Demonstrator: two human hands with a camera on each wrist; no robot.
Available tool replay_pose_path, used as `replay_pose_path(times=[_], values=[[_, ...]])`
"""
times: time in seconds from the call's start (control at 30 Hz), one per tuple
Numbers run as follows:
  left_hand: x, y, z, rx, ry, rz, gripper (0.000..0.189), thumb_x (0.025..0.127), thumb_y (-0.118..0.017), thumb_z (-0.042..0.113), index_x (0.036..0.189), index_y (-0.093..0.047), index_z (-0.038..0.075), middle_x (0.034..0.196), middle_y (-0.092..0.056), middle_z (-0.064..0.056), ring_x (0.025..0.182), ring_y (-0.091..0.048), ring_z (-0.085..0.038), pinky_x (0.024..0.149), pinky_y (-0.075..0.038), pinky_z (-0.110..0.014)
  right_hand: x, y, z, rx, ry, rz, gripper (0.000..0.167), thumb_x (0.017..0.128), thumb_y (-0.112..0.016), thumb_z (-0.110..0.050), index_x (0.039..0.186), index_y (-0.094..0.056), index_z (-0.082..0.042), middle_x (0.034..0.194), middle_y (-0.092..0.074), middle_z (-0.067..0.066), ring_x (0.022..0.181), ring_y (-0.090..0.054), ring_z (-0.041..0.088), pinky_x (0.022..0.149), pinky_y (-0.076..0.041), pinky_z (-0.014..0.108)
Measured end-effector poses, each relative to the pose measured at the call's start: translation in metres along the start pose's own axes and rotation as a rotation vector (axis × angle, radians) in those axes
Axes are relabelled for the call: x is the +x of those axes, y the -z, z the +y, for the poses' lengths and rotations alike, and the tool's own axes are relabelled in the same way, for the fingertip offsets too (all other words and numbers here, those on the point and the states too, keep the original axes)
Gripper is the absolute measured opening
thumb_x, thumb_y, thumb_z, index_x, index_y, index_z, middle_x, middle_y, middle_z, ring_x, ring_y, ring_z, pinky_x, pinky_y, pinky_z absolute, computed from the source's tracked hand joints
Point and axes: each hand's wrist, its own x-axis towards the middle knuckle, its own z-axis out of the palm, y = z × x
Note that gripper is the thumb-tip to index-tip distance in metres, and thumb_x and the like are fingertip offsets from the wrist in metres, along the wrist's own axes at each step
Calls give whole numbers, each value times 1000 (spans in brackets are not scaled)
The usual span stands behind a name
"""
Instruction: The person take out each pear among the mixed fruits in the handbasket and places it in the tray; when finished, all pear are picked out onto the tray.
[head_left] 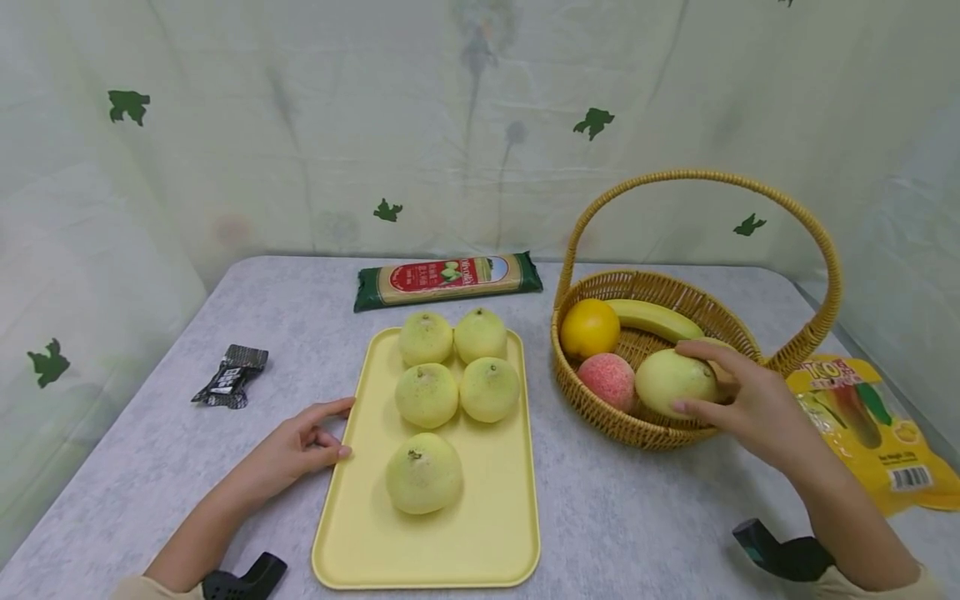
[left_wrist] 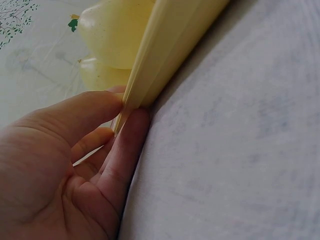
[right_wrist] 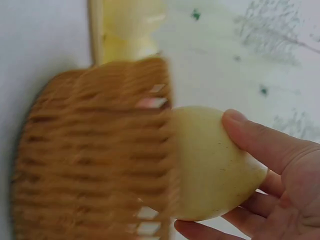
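Note:
My right hand (head_left: 742,400) holds a pale yellow-green pear (head_left: 675,383) with thumb and fingers spread round it, inside the near right part of a wicker basket (head_left: 607,421). In the right wrist view the basket wall hides part of this pear. A pink peach (head_left: 607,381), an orange (head_left: 590,328) and a banana (head_left: 652,318) lie beside it. My left hand (head_left: 300,442) pinches the left rim of a yellow tray (head_left: 495,517), fingertips at its edge in the left wrist view (left_wrist: 95,165). Several similar pears (head_left: 424,472) sit on the tray.
A green-ended noodle pack (head_left: 450,282) lies behind the tray. To the left is a small black wrapped packet (head_left: 232,377). A yellow snack bag (head_left: 873,433) lies right of the basket, whose tall handle (head_left: 697,175) arches overhead. A pale curtain (head_left: 337,125) hangs behind the table.

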Motion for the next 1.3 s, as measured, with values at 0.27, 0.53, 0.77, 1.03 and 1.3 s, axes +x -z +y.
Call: replay_pose_path(times=[0.27, 0.53, 0.77, 1.03, 1.3], values=[[0, -1, 1, 5, 7, 18, 68, 83, -65, 17, 139, -30, 4, 99, -56, -17, 79, -58, -19, 69, -45, -25, -3, -5, -46, 144, 181, 50, 64, 67, -77, -3, 125, -53, -14, 121, -50, 2, 94, -55, 8, 71, -46, 16], [1, -2, 2, 6, 7, 5, 68, 83, -65, 18, 140, -29, 4, 95, -57, -17, 79, -58, -19, 68, -45, -25, 0, -45, -73, 272, 307, -152, 59, 69, -77, -21, 123, -54, -14, 125, -51, -1, 115, -45, 12, 84, -42, 24], [0, -2, 4, 1, 13, 4, 69, 83, -65, 17, 140, -28, 2, 89, -59, -16, 78, -58, -18, 68, -45, -25, 3, -93, -82, 306, 216, -321, 60, 71, -74, -38, 122, -54, -13, 123, -52, -4, 108, -49, 10, 79, -45, 27], [0, -3, 4, 7, 15, 5, 69, 83, -65, 17, 139, -28, 2, 90, -58, -16, 77, -58, -18, 67, -45, -25, 6, -124, -88, 208, 178, -346, 57, 68, -73, -47, 115, -56, -20, 113, -56, -10, 99, -51, 6, 78, -44, 26], [-1, -2, 4, 13, 10, 8, 69, 83, -65, 17, 139, -28, 1, 87, -59, -16, 77, -58, -17, 68, -45, -24, 5, -138, -97, 146, 217, -304, 62, 65, -70, -56, 114, -57, -20, 113, -54, -13, 104, -47, 8, 88, -37, 33]])
